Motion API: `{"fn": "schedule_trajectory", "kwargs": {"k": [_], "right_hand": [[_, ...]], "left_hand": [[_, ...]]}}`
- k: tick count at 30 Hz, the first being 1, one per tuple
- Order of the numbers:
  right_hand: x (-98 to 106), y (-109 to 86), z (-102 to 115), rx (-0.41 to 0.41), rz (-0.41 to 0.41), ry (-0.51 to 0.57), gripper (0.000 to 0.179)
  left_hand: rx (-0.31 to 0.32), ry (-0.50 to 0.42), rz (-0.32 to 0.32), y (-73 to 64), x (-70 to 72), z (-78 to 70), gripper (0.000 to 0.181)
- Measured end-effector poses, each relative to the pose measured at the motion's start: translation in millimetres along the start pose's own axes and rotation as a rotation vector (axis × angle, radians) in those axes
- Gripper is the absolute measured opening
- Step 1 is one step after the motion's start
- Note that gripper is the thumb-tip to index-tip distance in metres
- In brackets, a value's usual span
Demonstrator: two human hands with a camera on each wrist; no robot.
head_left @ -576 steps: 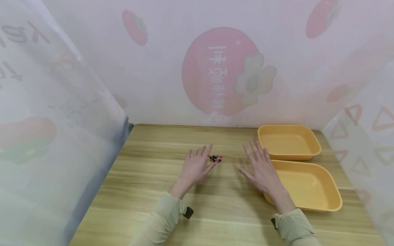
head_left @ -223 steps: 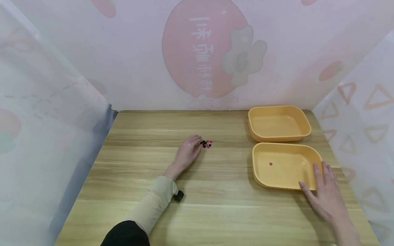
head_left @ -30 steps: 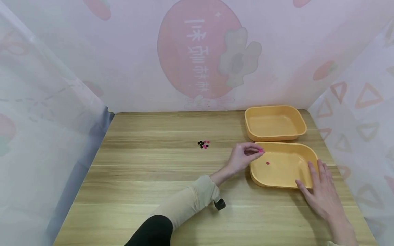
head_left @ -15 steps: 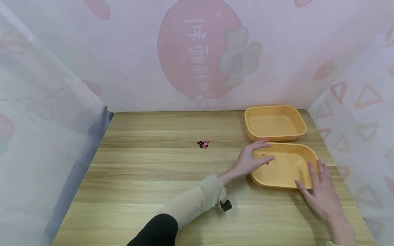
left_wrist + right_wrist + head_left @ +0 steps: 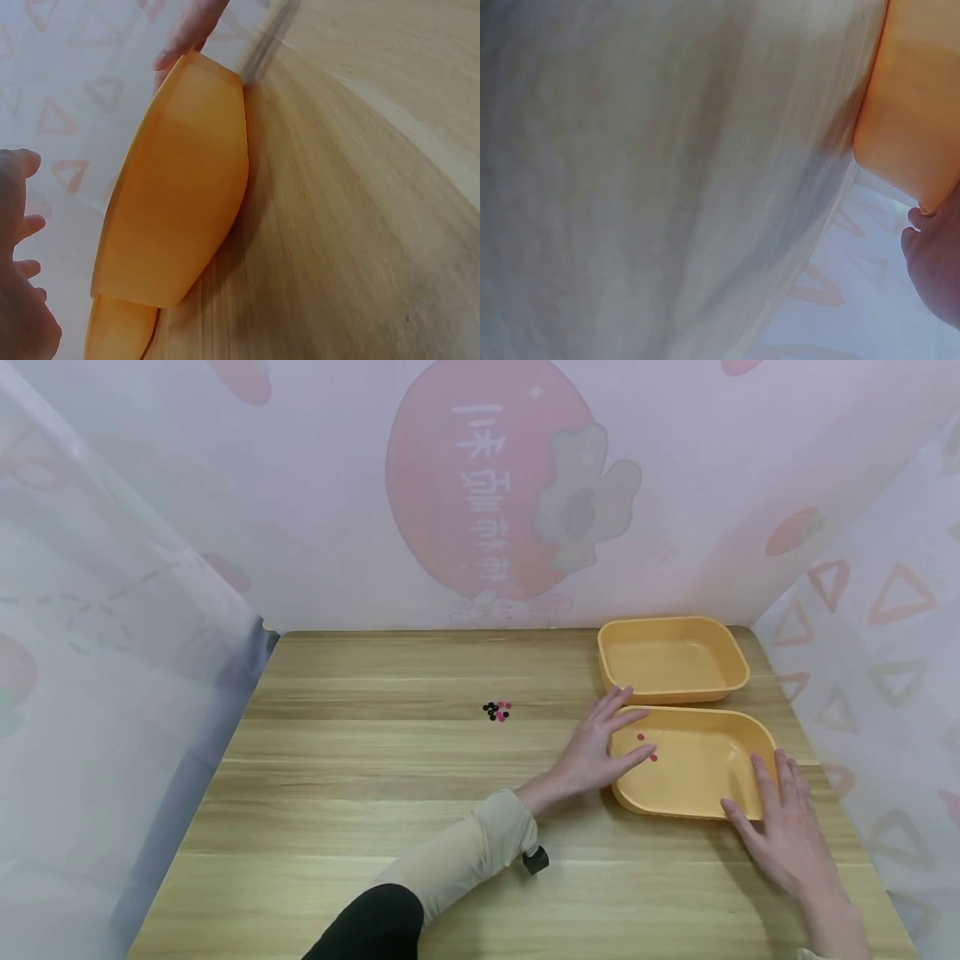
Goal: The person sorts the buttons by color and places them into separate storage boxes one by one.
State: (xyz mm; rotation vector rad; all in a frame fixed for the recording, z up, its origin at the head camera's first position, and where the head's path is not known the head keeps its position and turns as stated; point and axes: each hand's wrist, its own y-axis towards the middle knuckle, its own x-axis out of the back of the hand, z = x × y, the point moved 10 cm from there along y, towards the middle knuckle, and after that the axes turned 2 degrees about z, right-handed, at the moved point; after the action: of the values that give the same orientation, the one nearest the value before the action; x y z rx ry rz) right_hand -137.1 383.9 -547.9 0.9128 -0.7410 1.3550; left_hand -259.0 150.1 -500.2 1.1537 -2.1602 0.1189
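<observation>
Over the left rim of the nearer yellow tray (image 5: 697,777), my left hand (image 5: 588,756) has its fingers spread, with nothing between thumb and fingertips. Two small red bead-like pieces lie on that tray's floor: one red piece (image 5: 641,737) close to the left fingers, another red piece (image 5: 654,758) just beyond the thumb tip. My right hand (image 5: 791,827) rests at the tray's right front corner, fingers extended along the rim. In the left wrist view the tray's outer wall (image 5: 176,180) stands beside my left fingers (image 5: 28,225).
A small cluster of black and pink pieces (image 5: 497,711) lies on the wooden table (image 5: 360,760), left of the trays. Behind the nearer tray stands a second yellow tray (image 5: 675,656), close against it. Printed cloth walls (image 5: 322,527) enclose the table at back and sides.
A second ago my left hand pinched a pink piece above the tray. It has let go, the fingers have spread, and a second piece lies inside. My right hand has stayed put.
</observation>
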Motion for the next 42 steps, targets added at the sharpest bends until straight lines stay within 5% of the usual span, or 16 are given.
{"fn": "schedule_trajectory", "kwargs": {"k": [10,18,25,32,42], "right_hand": [[-1.4,2.2,-2.3,-0.006,0.019,0.000,0.084],[1.1,1.0,-2.0,-0.003,0.018,-0.007,0.084],[1.1,-1.7,-4.7,-0.015,0.031,-0.015,0.084],[0.8,-2.7,-5.5,-0.021,0.039,-0.010,0.085],[-0.6,-1.5,-5.6,-0.017,0.052,-0.011,0.085]], "left_hand": [[-0.100,0.299,0.034,-9.2,7.9,-0.2,0.062],[-0.114,0.330,0.022,-19.3,20.8,23.1,0.061],[-0.121,0.382,-0.024,-37.5,44.4,47.5,0.059],[-0.176,0.541,-0.112,-53.2,78.8,71.3,0.050],[-0.071,0.601,-0.108,-66.5,111.1,107.3,0.040]]}}
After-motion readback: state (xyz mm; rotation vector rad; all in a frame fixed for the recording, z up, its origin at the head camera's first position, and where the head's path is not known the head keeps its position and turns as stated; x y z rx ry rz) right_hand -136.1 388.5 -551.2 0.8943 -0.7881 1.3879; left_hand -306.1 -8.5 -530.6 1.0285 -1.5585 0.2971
